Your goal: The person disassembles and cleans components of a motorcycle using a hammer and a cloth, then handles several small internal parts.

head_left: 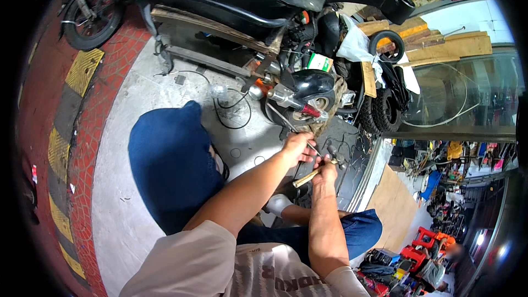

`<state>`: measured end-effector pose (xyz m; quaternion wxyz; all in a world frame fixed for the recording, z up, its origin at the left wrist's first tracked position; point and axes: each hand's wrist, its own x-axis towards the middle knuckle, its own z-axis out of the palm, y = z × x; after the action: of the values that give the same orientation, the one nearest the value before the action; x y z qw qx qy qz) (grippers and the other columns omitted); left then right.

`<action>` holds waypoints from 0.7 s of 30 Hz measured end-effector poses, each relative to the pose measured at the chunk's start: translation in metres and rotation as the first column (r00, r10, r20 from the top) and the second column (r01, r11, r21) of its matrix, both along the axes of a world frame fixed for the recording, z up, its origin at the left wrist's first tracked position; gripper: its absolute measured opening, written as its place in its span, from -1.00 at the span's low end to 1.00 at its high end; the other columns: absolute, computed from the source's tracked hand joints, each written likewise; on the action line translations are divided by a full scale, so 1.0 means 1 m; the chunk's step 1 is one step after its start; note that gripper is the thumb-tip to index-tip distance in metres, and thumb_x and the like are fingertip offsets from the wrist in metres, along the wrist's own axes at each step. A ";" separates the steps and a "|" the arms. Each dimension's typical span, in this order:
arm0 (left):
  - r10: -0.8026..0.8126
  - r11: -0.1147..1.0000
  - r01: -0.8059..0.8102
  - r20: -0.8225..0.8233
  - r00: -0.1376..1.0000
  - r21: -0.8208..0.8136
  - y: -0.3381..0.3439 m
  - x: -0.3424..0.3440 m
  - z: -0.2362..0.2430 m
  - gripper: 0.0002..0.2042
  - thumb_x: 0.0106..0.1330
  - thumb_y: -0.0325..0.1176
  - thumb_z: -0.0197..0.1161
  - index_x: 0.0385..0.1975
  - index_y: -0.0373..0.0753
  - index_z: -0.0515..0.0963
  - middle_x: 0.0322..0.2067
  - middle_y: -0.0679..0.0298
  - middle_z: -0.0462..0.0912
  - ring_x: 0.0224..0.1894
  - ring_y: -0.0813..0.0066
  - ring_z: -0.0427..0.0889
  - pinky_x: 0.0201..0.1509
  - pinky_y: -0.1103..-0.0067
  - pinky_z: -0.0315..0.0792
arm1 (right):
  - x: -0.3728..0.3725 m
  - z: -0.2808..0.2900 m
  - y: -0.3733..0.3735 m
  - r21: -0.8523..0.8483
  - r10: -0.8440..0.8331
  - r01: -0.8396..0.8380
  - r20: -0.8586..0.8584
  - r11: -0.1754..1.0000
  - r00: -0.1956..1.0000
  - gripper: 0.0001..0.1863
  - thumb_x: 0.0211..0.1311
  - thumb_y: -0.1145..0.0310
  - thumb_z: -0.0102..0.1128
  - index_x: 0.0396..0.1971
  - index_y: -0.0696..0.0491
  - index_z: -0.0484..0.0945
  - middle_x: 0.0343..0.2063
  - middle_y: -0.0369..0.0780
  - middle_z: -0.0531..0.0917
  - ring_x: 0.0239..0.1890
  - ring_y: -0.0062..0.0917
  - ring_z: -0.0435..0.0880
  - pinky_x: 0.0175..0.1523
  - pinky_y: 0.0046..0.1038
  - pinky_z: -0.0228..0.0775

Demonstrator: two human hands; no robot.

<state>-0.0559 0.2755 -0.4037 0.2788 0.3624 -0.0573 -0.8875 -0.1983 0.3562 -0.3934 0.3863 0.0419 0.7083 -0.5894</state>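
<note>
You are in what appears to be a roadside vehicle repair workshop. Evidence is as follows. A motorbike wheel stands at your far left, near a yellow-and-black kerb and red paving. Your floor is grey concrete, visibly marked. Ahead of you is a small wheel beneath a black mudguard. Two knobbly tyres rest side by side, with loose planks and a glass panel near them. You hold a hammer and a long metal rod. The interior at your right is crowded with stored articles, red stools and a lit lamp.
</note>
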 end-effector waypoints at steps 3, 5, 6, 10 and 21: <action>0.069 0.997 -0.068 -0.048 0.996 0.033 -0.007 0.001 -0.020 -0.68 0.52 -0.09 0.17 -0.07 -0.27 0.54 -0.25 0.11 0.71 -0.31 0.18 0.78 -0.34 0.31 0.70 | 0.011 -0.008 -0.011 0.026 -0.060 0.059 0.049 0.998 0.997 -0.86 0.54 0.35 0.13 -0.17 0.12 0.52 -0.47 -0.22 0.67 -0.53 -0.51 0.62 -0.48 -0.49 0.44; 0.081 0.996 -0.080 -0.022 0.996 0.025 -0.014 -0.001 -0.024 -0.68 0.54 -0.11 0.14 -0.07 -0.28 0.54 -0.22 0.08 0.72 -0.30 0.19 0.78 -0.32 0.30 0.70 | 0.008 -0.017 -0.015 -0.012 -0.054 0.056 0.105 0.998 0.993 -0.85 0.54 0.33 0.14 -0.17 0.10 0.51 -0.43 -0.23 0.65 -0.49 -0.49 0.66 -0.46 -0.50 0.51; 0.073 0.997 -0.073 -0.003 0.997 0.013 -0.019 -0.004 -0.025 -0.70 0.55 -0.15 0.11 -0.09 -0.30 0.55 -0.22 0.08 0.72 -0.32 0.19 0.77 -0.29 0.29 0.71 | 0.005 -0.020 -0.020 -0.015 -0.063 0.065 0.116 0.998 0.991 -0.85 0.55 0.33 0.14 -0.17 0.11 0.51 -0.42 -0.24 0.65 -0.48 -0.49 0.66 -0.46 -0.51 0.51; 0.019 1.000 -0.019 0.019 1.000 -0.015 -0.043 0.001 -0.019 -0.73 0.48 -0.27 0.10 -0.08 -0.36 0.58 -0.21 0.09 0.71 -0.29 0.21 0.75 -0.17 0.31 0.72 | 0.003 -0.028 -0.038 -0.037 -0.074 0.081 0.158 0.996 0.985 -0.85 0.55 0.33 0.12 -0.16 0.11 0.49 -0.42 -0.23 0.64 -0.47 -0.48 0.67 -0.46 -0.52 0.51; 0.014 1.000 -0.014 0.020 1.000 -0.004 -0.061 -0.004 -0.027 -0.74 0.41 -0.32 0.10 -0.08 -0.35 0.58 -0.22 0.07 0.73 -0.35 0.29 0.72 -0.21 0.36 0.71 | -0.010 -0.042 -0.050 -0.042 0.024 -0.017 0.155 0.999 0.988 -0.82 0.54 0.30 0.15 -0.11 0.10 0.48 -0.35 -0.23 0.67 -0.42 -0.47 0.70 -0.47 -0.49 0.49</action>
<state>-0.0603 0.2149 -0.4311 0.2851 0.3711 -0.0594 -0.8818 -0.2083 0.3057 -0.4357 0.4472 0.0728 0.6643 -0.5945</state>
